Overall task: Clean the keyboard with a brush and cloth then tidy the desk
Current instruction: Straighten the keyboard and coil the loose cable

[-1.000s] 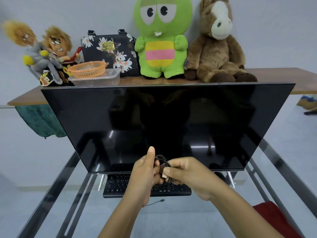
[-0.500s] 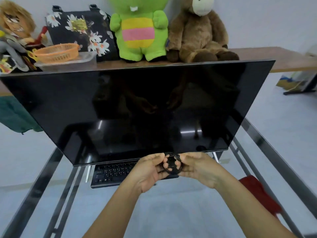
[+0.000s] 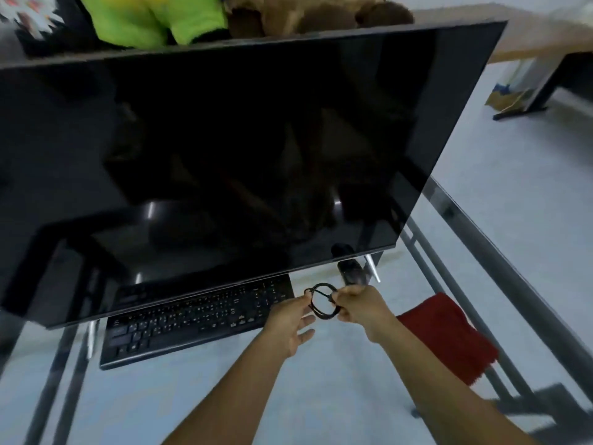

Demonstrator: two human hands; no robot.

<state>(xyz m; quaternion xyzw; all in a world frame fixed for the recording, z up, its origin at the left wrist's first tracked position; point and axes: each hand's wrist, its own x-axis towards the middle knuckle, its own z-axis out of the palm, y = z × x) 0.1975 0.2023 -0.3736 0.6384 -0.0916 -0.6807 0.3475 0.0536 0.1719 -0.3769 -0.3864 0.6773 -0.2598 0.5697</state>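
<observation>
Keyboard [image 3: 195, 319], black, lies flat on the glass desk [image 3: 321, 396], its far edge tucked under the lower edge of the big dark monitor [image 3: 224, 155]. Just to its right, both hands meet over the glass around a small coil of black cable [image 3: 323, 300]. The right hand [image 3: 359, 308] is closed on the coil's right side, thumb and fingers pinching the loops. The left hand [image 3: 288, 322] touches the coil's left side with thumb and forefinger only; its other fingers are spread loose below. The coil is held above the desk, between the keyboard's right end and a red cloth [image 3: 449, 335] that lies flat on the glass near the right rail. A dark mouse [image 3: 351, 273] sits just beyond the right hand, under the monitor's corner. Green and brown plush toys [image 3: 192, 14] show blurred above the monitor's top edge. No brush can be made out.
</observation>
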